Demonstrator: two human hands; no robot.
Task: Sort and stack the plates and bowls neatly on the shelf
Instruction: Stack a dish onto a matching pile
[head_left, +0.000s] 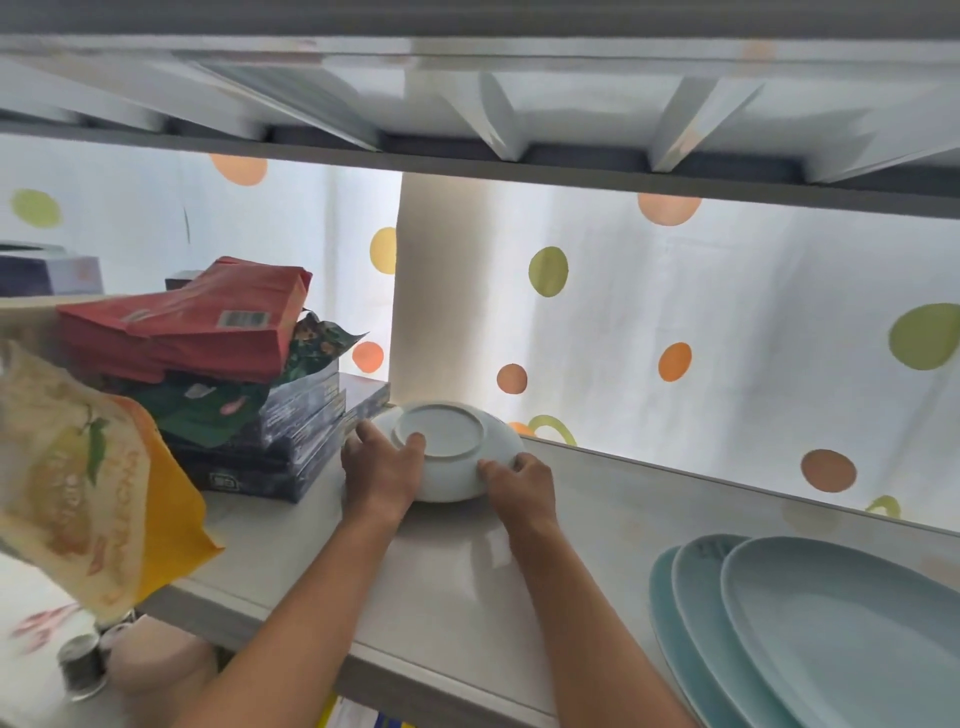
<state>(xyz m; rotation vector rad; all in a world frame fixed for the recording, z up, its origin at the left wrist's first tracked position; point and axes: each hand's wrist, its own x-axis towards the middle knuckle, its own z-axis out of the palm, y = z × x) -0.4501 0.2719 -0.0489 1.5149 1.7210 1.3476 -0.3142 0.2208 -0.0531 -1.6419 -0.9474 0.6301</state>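
Holding the upside-down bowl by its rim, the left hand and right hand grip each side. It sits far back on the shelf. It looks hard, smooth, slippery and could break.

An upturned pale bowl rests on the shelf, foot ring up, far from the front edge. The left hand grips its left rim and the right hand its near right rim. Three overlapping blue oval plates lie near right; stacked packets and boxes sit left.
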